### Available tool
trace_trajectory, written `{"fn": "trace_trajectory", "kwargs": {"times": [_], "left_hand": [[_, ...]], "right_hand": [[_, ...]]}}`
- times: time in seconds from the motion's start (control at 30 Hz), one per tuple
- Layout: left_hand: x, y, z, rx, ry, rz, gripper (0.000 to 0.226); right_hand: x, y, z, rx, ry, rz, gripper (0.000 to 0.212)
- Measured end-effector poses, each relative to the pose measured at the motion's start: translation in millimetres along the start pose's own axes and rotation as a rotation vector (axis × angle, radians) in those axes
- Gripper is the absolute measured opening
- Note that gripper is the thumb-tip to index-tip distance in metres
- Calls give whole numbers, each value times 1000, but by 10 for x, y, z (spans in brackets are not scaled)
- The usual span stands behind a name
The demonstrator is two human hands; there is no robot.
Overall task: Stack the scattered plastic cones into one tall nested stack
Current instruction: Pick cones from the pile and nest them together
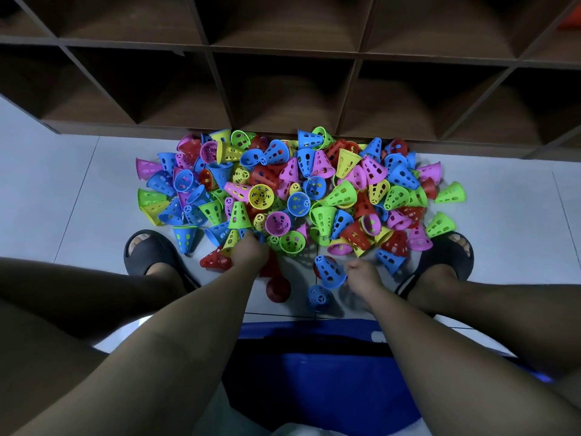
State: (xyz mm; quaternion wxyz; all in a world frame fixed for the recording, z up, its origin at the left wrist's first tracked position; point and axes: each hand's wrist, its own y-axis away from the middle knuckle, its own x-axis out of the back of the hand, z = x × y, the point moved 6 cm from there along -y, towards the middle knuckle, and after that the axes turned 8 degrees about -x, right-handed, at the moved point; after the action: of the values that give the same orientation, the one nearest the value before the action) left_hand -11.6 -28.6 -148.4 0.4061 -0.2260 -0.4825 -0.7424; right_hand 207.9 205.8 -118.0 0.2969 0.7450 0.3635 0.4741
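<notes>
I find no legible text, label, brand, number or sign on anything in my head view.

Cones (292, 190): thin moulded plastic, perforated, smooth with slight sheen. Shelf (283, 58): dark wood-grain laminate, matt. Floor (63, 190): pale tiles, smooth, faint gloss, thin grout lines. Slippers (147, 250): black foam-like rubber, matt. Stool (314, 357): blue plastic, smooth.

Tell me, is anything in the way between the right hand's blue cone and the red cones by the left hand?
Nothing visible blocks it. The right hand grips a blue perforated plastic cone, and only bare grey floor tile lies between it and the red plastic cones below the left hand. Another blue cone lies nearer, off that path.
</notes>
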Motion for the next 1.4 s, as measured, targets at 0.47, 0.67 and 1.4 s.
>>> {"fn": "trace_trajectory", "kwargs": {"times": [0.47,0.67,1.4], "left_hand": [[-477,345,27,-104,-72,-203,42],[-556,410,-78,-17,-30,-239,73],[-156,910,686,-285,419,-122,50]], "right_hand": [[-221,2,187,13,186,-90,20],[-159,6,278,-70,344,-86,37],[-573,-81,2,-211,-213,-255,28]]}}
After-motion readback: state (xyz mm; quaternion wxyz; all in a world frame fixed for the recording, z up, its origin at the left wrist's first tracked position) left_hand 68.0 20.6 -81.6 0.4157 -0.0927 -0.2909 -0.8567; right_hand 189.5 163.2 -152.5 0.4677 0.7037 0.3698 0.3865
